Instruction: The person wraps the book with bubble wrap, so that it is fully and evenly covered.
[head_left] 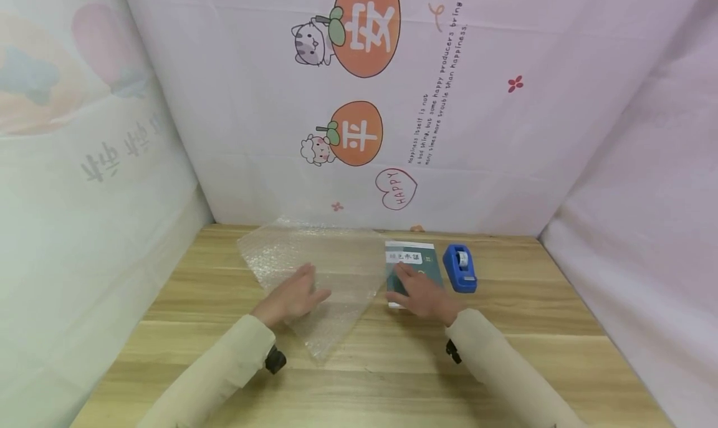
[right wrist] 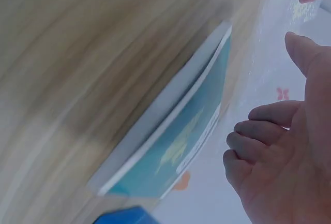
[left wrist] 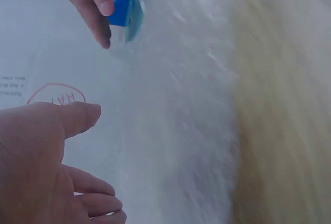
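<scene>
A clear sheet of bubble wrap [head_left: 336,244] lies askew on the wooden table, one corner pointing toward the person. Over its near part is the left hand [head_left: 295,296], thumb apart from the fingers and nothing held; in the left wrist view the bubble wrap [left wrist: 178,105] stretches beside this hand [left wrist: 46,151]. The right hand [head_left: 422,292] hovers at the green book [head_left: 432,271], covering part of its cover. The right wrist view shows the book [right wrist: 181,131] flat, its page edges facing the camera, apart from the loosely bent fingers [right wrist: 258,131].
A blue tape dispenser [head_left: 461,281] with a roll of tape stands just right of the book. Behind the table [head_left: 505,366] rises a white printed cloth [head_left: 482,135], and more cloth [head_left: 645,241] hangs along both sides.
</scene>
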Available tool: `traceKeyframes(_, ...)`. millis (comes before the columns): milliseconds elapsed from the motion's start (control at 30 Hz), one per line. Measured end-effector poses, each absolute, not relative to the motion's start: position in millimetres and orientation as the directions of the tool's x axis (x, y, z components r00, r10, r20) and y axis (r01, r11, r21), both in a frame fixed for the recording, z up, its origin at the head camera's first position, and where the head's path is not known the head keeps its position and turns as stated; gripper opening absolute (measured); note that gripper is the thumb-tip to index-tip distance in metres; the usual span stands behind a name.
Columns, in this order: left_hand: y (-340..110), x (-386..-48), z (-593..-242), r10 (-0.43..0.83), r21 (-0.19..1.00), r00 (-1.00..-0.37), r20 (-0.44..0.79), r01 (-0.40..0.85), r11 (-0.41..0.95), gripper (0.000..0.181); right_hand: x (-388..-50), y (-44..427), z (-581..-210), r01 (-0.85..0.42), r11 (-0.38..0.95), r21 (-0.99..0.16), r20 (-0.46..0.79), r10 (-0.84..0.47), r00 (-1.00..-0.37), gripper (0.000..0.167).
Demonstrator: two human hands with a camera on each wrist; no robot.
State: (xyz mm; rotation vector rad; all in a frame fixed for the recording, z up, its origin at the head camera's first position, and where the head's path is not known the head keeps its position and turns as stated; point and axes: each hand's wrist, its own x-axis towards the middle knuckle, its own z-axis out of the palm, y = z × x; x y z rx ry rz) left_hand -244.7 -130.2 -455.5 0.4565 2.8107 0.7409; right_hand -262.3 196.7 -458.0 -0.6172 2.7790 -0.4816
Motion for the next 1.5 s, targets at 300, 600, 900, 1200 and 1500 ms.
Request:
traceKeyframes(300,-93,-260,-438,0.379,0.600,-0.920,-0.102,0.247,0.761,0.077,-263,235,-443,-0.310,0.866,-0.391,-0.135,-0.387,-0.912,0.076)
traceKeyframes(600,-51,-275,-423,0.355,0.648,-0.923,-0.148,0.181,0.740,0.043,-267,255,-426,-0.223,0.895,-0.385,-0.111,-0.285,-0.952,0.044)
traceKeyframes(900,-18,-282,-421,0.305,0.692,-0.917,-0.256,0.047,0.720,0.048,-275,268,-414,-0.021,0.888,-0.459,-0.202,-0.127,-0.971,0.061)
traceKeyframes(1200,3,-287,-432,0.310,0.797,-0.882,-0.354,-0.112,0.593,0.037,-275,269,-413,0.150,0.902,-0.404,-0.296,0.027,-0.955,0.054)
traceKeyframes(1500,18,-288,-437,0.287,0.762,-0.868,-0.404,-0.146,0.631,0.033,-278,269,-427,0.250,0.862,-0.440,-0.357,0.088,-0.930,0.061)
